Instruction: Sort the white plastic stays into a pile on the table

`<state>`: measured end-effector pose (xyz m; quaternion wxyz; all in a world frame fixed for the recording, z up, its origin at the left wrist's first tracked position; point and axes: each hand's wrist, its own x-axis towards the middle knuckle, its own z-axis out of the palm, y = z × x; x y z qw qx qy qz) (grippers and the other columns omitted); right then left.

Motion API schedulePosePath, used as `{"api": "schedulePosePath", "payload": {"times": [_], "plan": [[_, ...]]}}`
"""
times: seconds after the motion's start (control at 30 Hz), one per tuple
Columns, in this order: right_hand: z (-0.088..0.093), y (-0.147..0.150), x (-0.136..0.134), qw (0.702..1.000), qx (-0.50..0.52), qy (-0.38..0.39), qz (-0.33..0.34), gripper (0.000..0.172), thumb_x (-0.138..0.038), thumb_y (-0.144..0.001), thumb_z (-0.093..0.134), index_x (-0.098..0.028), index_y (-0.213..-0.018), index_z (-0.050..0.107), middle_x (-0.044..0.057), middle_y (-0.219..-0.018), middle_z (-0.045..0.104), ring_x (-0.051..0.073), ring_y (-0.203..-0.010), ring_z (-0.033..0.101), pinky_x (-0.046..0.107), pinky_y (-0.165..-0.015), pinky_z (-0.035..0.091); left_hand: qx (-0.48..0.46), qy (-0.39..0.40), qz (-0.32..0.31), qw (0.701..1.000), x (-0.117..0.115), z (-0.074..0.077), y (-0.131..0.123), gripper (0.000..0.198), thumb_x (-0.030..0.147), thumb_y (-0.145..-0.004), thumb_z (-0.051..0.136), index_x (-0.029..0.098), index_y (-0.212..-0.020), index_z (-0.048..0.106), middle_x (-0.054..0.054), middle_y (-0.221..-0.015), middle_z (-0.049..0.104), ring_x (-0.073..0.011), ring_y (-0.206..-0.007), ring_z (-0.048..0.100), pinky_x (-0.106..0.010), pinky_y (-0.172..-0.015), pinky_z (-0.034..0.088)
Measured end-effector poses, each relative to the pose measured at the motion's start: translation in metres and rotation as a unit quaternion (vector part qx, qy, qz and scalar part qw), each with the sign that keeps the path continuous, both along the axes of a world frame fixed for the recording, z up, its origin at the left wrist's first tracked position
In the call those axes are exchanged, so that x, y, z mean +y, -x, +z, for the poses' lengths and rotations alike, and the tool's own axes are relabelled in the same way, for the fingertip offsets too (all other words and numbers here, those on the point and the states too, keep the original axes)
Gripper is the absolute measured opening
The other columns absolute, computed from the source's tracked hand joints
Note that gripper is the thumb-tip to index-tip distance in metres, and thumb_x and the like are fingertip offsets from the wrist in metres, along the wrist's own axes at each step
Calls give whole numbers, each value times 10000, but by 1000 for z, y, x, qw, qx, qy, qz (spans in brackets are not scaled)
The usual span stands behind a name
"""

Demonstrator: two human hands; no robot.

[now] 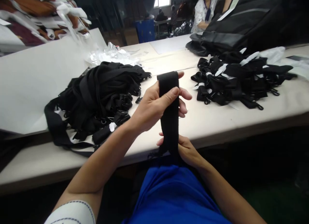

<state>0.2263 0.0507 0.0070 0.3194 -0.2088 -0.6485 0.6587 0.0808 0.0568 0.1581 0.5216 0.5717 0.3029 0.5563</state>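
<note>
A wide black webbing strap (169,121) hangs upright in front of me, looped over the fingers at its top. My left hand (160,100) grips that upper part, thumb pressed across the front and fingertips showing past the right edge. Lower down, my right hand (184,148) closes around the strap near the table's front edge; some of its fingers are hidden behind the webbing. Dark hardware or strap ends show at the bottom, too blurred to make out. To the left lies a heap of loose black straps (101,85) with metal and plastic hooks.
Folded black straps with white bands (231,77) are piled on the right of the pale table (188,124). Behind them sits a large black bag (241,24). Clear plastic (111,55) lies beyond the left heap, beside a white panel (43,79). A co-worker (205,13) stands across the table.
</note>
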Motion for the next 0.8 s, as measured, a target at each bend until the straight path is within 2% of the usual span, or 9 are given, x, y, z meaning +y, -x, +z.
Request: {"api": "schedulePosePath", "payload": {"times": [0.1,0.17,0.23,0.3,0.4,0.5,0.6,0.7,0.8], "plan": [[-10,-3,2,999,-2,37,2,367,-472,-947,542,-176,-1033,742,63,-870,698,169,-743,586,280,-687,478,-8,13,35,999,-1,5,14,264,150,-971,503,171,-1231,544,-13,-879,642,-101,-594,633,-239,-584,550],[-16,-4,4,999,-12,31,-3,332,-460,-908,609,-170,-972,758,43,-803,670,147,-675,544,258,-625,446,-24,44,42,998,-4,10,21,250,130,-959,511,149,-1204,557,-17,-875,630,-92,-587,619,-222,-564,524],[-20,-4,5,1000,-22,14,-8,304,-437,-895,631,-167,-913,769,44,-799,666,159,-715,563,261,-653,453,-44,81,32,995,-6,14,23,237,88,-952,483,111,-1172,570,-28,-880,619,-82,-593,607,-211,-554,498],[-25,-2,5,1000,-26,13,7,299,-418,-917,602,-172,-945,770,56,-853,684,179,-780,594,276,-696,470,-58,100,33,993,-7,14,23,246,54,-947,449,88,-1160,569,-39,-892,618,-80,-615,605,-212,-571,490],[-33,0,2,999,1,40,13,295,-401,-936,577,-191,-1035,758,56,-891,694,197,-818,618,305,-739,490,-50,84,55,994,-4,8,20,272,61,-924,507,107,-1189,554,-40,-898,624,-94,-642,615,-235,-613,511],[-41,3,-2,998,33,46,-35,271,-385,-927,596,-220,-1081,746,38,-914,696,206,-862,625,334,-821,494,-32,69,55,996,0,2,21,304,80,-900,570,117,-1201,553,-41,-900,633,-105,-661,623,-248,-637,534],[-45,4,-3,998,33,47,-38,260,-365,-931,597,-235,-1102,742,34,-986,702,217,-958,623,347,-915,472,-46,68,69,994,2,1,19,267,78,-924,537,97,-1190,558,-54,-931,652,-111,-714,648,-263,-711,555],[-45,5,-2,996,38,83,-21,269,-365,-927,605,-240,-1127,734,31,-1018,705,209,-986,623,343,-940,466,-69,88,107,988,3,4,14,231,74,-956,472,81,-1169,561,-59,-918,666,-129,-764,682,-288,-769,569],[-41,6,-2,987,58,149,3,307,-374,-907,632,-213,-1152,722,50,-1017,713,211,-969,636,360,-930,480,-96,112,142,979,4,8,9,198,98,-952,502,102,-1137,571,-67,-950,685,-163,-853,709,-328,-844,583]]}}
